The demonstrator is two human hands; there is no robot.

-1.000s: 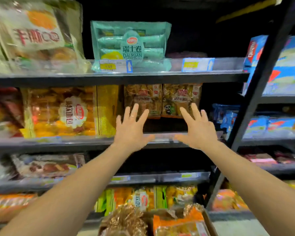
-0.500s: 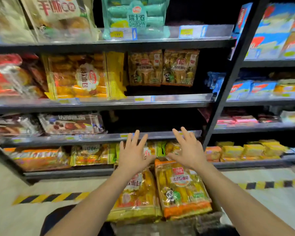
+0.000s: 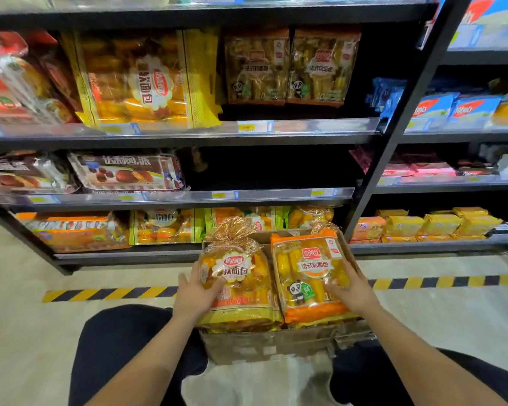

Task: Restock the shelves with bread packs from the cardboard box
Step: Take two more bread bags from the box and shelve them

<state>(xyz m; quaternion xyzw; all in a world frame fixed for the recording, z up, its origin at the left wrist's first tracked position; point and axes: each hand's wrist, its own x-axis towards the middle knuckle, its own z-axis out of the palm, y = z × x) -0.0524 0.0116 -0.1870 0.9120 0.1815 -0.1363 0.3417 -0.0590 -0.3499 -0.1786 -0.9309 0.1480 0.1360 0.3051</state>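
A cardboard box (image 3: 276,345) sits on the floor between my knees, holding two bread packs. My left hand (image 3: 194,297) grips the left edge of a yellow bread pack (image 3: 241,288) with a gold twisted top. My right hand (image 3: 351,288) rests on the right side of an orange-trimmed panda bread pack (image 3: 308,276). Two identical panda packs (image 3: 291,65) stand on the upper shelf (image 3: 320,127), with a big yellow pack (image 3: 141,80) to their left. The middle shelf (image 3: 276,196) is dark and bare on its right half.
Black shelving upright (image 3: 393,153) divides this bay from a right bay with blue and yellow packs (image 3: 434,224). Chocolate pie packs (image 3: 126,171) lie at middle-shelf left. More bread packs (image 3: 165,227) fill the bottom shelf. A yellow-black hazard stripe (image 3: 106,294) crosses the floor.
My view dropped from the upper shelves to the floor box. Both hands came down from shelf height with fingers spread and now lie on the two packs in the box.
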